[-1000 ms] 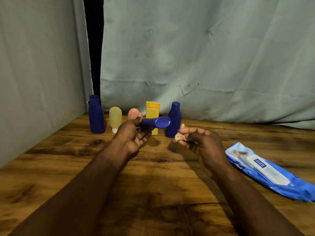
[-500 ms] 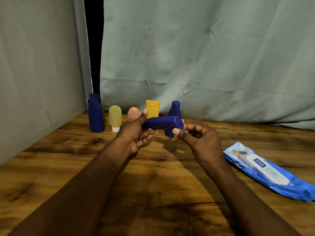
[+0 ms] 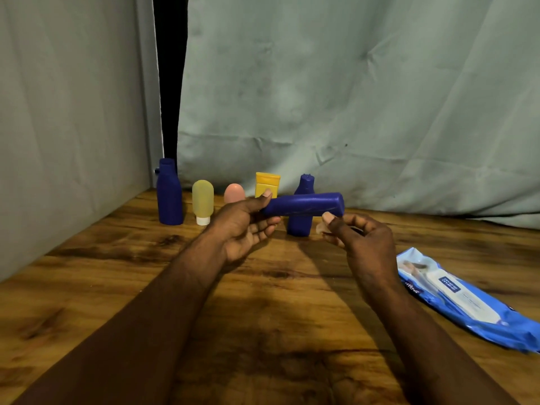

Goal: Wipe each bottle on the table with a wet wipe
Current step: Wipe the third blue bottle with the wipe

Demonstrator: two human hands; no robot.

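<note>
Holding a dark blue bottle (image 3: 304, 204) in the air above the wooden tabletop (image 3: 263, 331), almost level, with its long side across the view. Gripping its left end with the left grip (image 3: 242, 226): thumb pressed on top, other fingers curled underneath. Pinching a small crumpled wet wipe (image 3: 320, 228) in the right grip (image 3: 362, 241), between thumb and curled fingers, just below the right end of the same bottle. Thumb tip very close to the lower edge of the bottle; not possible to tell whether touching, and the same for the wipe.

Behind the hands, in one row at the far side of the tabletop, all upright:
- at the left end, a tall blue bottle (image 3: 169, 197);
- then a yellowish bottle (image 3: 202, 201) standing on its white cap;
- then a pink bottle (image 3: 233, 192), lower part hidden behind the left grip;
- then an orange-yellow bottle (image 3: 267, 184);
- at the right end, a shorter blue bottle (image 3: 302, 225), partly covered by the held one.

Near each other but apart, as far as visible.

At the right, well apart from the row, a blue pack of wipes (image 3: 467, 302) lying flat on the tabletop, with a white flap on top. Behind everything, a pale grey-green cloth (image 3: 350, 97) hanging as backdrop.
</note>
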